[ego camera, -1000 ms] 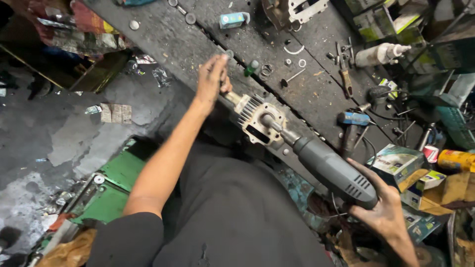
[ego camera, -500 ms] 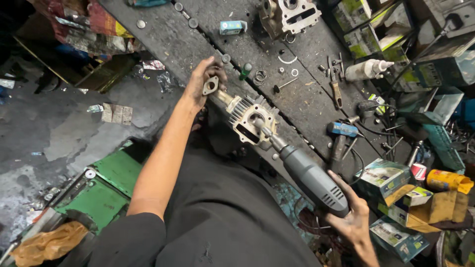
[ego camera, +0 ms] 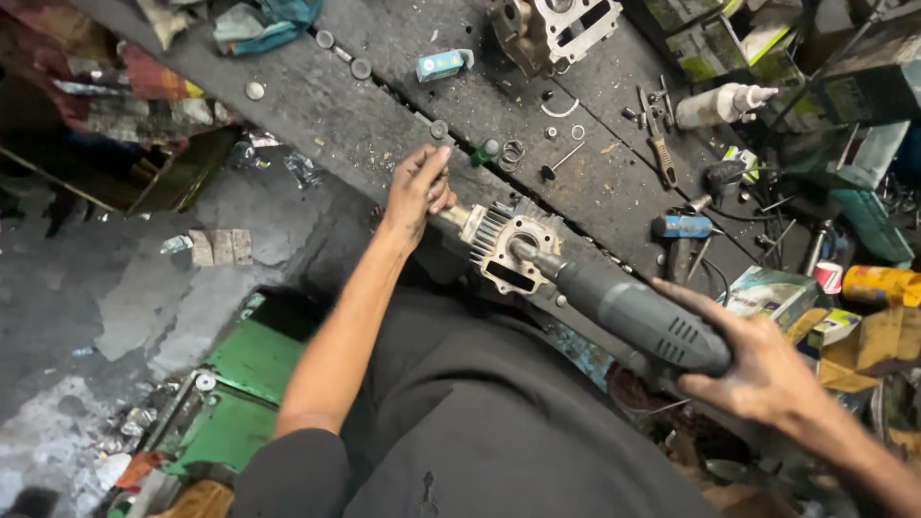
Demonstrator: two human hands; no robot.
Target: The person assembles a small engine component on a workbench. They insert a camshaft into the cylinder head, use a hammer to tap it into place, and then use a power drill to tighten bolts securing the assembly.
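the left hand (ego camera: 417,189) lies palm-down at the near edge of the dark workbench (ego camera: 384,110), fingers loosely together and bent over the far end of a finned metal engine block (ego camera: 507,251); it steadies that end rather than clenching it. the block lies on its side along the bench edge, just above the person's dark-clothed lap, with its square face and round opening turned toward the right hand.

the right hand (ego camera: 758,364) is wrapped around the rear of a grey power tool (ego camera: 638,315), thumb on top and fingers curled under the vented body. the tool's narrow nose goes straight into the round opening of the block, so tool and block form one slanted line between the two hands.

on the bench beyond the block sit small washers (ego camera: 511,150), a loose bolt (ego camera: 561,161), a small blue box (ego camera: 441,64) and a larger grey metal casing (ego camera: 547,29) at the top edge. to the right lie a white bottle (ego camera: 720,104), a blue cylinder (ego camera: 683,226), a wooden-handled tool (ego camera: 662,161) and several cardboard boxes (ego camera: 772,288). a yellow can (ego camera: 878,285) lies on its side near the far right. below the left arm, green metal pieces (ego camera: 254,360) rest on the stained concrete floor (ego camera: 125,288).
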